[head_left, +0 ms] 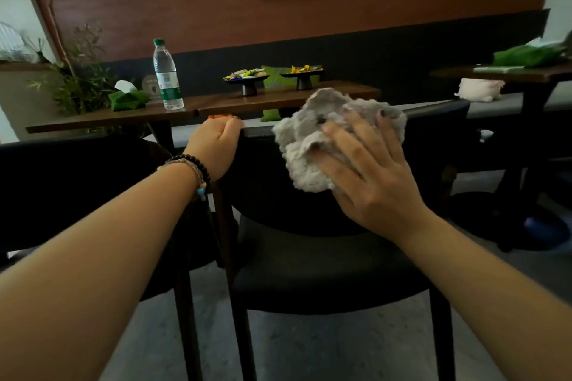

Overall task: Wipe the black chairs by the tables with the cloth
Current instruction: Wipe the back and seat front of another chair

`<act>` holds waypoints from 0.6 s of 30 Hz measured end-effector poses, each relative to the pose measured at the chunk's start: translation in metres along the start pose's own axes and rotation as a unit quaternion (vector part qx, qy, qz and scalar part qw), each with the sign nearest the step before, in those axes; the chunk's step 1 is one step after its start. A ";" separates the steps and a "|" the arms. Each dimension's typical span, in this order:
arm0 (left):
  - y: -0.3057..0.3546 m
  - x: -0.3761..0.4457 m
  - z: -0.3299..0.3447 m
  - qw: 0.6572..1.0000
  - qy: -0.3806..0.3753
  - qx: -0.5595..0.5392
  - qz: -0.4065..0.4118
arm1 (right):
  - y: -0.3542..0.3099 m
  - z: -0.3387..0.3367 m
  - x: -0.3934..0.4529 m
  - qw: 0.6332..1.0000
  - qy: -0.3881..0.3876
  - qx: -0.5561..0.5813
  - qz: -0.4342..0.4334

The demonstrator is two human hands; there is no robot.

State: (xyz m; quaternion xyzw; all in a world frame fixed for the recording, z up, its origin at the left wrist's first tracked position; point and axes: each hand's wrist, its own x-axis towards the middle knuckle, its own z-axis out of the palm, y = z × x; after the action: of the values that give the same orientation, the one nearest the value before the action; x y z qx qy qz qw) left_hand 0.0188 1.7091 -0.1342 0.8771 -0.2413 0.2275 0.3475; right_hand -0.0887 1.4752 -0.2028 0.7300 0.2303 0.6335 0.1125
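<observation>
**Cloth pressed to the chair's backrest**

The right hand [368,170] lay flat on a fluffy grey cloth [328,133], its fingers [346,136] spread and nearly straight, pressing the cloth against the front of the black chair's backrest [260,176] just under the top rail. The left hand [215,145] gripped that same top rail further left, fingers curled over the edge and thumb in front; a beaded bracelet [192,168] sat on the wrist. The chair's dark seat [325,275] showed below the two forearms. A second black chair [71,192] stood just beside it on the left. Beyond the backrest ran a long wooden table [216,103] carrying a water bottle [167,77], a green tissue holder [127,99] and two footed dishes of wrapped sweets [247,77]. Another table [507,73] stood to the right.
</observation>
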 end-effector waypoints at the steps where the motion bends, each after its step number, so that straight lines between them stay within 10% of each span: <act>1: 0.004 0.001 -0.005 0.999 -0.029 0.035 -0.012 | -0.001 -0.001 -0.009 0.997 0.013 0.012 0.072; 8: 0.091 0.013 0.004 0.970 -0.174 0.144 0.086 | -0.017 0.006 -0.019 0.899 0.141 0.151 0.387; 12: 0.142 0.015 0.045 0.962 -0.198 0.125 0.139 | 0.013 -0.004 -0.004 0.719 0.267 0.247 0.592; 18: 0.136 0.013 0.048 0.970 -0.164 0.115 0.135 | 0.111 -0.013 0.008 0.551 0.181 0.308 0.754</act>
State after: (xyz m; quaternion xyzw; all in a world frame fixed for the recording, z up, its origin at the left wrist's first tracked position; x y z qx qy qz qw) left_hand -0.0389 1.5838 -0.0897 0.8956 -0.3838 0.1517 0.1662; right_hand -0.0791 1.3810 -0.1428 0.4959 -0.2082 0.4952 -0.6823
